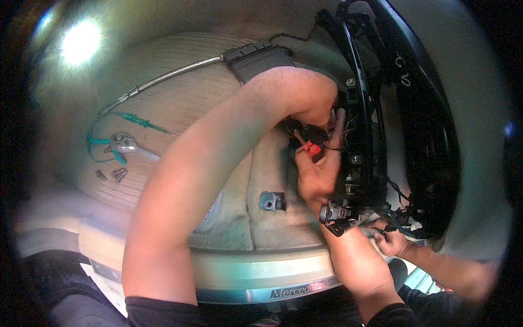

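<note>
My left hand (pixel 313 98) is bent at the wrist and reaches in beside the black metal seat frame (pixel 362 103). Its fingers are curled in at the dark wiring (pixel 313 133), their tips mostly hidden. From below, my right hand (pixel 320 177) comes up to the same spot, closed round a small red wire connector (pixel 311 148). One of its fingers stretches up toward the left hand. Thin wires run between the two hands and toward the frame.
On the ribbed beige carpet (pixel 180 60) lie a ratchet (pixel 124 143), a green probe (pixel 143 122) with a coiled lead, a long metal bar (pixel 174 73) and several bolts (pixel 119 174). A black box (pixel 256 61) sits behind. Another person's hand (pixel 391 243) touches the frame's lower end.
</note>
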